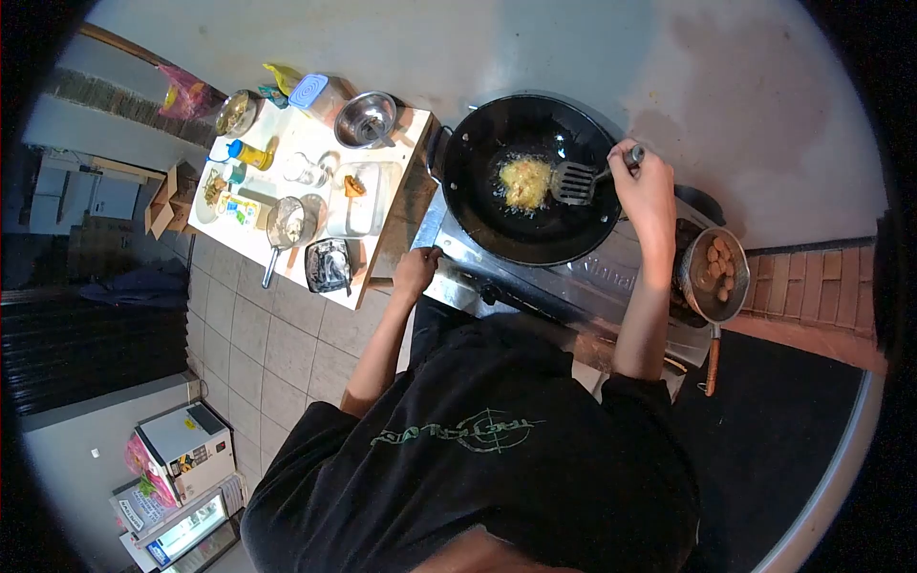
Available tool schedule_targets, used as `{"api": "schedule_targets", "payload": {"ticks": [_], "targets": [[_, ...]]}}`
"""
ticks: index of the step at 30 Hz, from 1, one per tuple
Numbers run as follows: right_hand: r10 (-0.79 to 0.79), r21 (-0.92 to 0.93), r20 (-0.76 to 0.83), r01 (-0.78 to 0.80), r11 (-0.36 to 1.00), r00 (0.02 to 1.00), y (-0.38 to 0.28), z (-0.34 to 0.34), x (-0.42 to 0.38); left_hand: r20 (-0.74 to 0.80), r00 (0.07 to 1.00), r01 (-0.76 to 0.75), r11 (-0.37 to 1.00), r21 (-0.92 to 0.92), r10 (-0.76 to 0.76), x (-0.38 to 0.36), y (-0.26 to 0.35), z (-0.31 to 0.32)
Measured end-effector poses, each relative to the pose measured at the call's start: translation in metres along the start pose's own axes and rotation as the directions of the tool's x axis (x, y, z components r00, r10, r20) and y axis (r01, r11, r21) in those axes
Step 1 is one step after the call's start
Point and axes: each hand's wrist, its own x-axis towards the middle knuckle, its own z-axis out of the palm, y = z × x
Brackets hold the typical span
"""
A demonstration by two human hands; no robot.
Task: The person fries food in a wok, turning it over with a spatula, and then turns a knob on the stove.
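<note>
A black wok (478, 205) sits on the metal stove (602, 277), and a yellow piece of food (524, 182) bubbles in oil at its middle. My right hand (647, 191) is closed around the handle of a slotted spatula (574, 182), whose blade is in the wok just right of the food. At the stove's left front edge is my left hand (417, 271), low and with its fingers curled; whether anything small is in it cannot be made out.
Left of the stove, a table (258, 246) holds a steel bowl (366, 119), a plastic tray (358, 222), a sieve (287, 224), a black container (328, 266) and a yellow bottle (250, 155). Right of the wok is a strainer (708, 298) with several brown pieces.
</note>
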Motion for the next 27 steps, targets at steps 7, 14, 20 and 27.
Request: {"api": "schedule_targets", "payload": {"ticks": [7, 14, 20, 27], "targets": [[-0.013, -0.048, 0.027, 0.014, 0.999, 1.0, -0.003, 0.007, 0.001, -0.005, 0.995, -0.1, 0.995, 0.006, 0.1, 0.006, -0.004, -0.001], [-0.047, -0.086, -0.006, 0.047, 0.995, 0.999, 0.004, 0.014, -0.004, -0.037, 0.992, -0.117, 0.993, 0.006, 0.117, 0.011, -0.014, 0.009], [-0.001, 0.021, 0.033, 0.001, 1.0, 0.999, 0.004, 0.01, -0.006, -0.088, 0.99, -0.099, 0.99, 0.104, 0.109, 0.006, -0.006, 0.009], [-0.031, 0.065, 0.002, 0.031, 0.997, 1.0, 0.012, 0.014, -0.003, -0.122, 0.987, -0.086, 0.985, 0.151, 0.105, 0.003, 0.0, 0.006]]}}
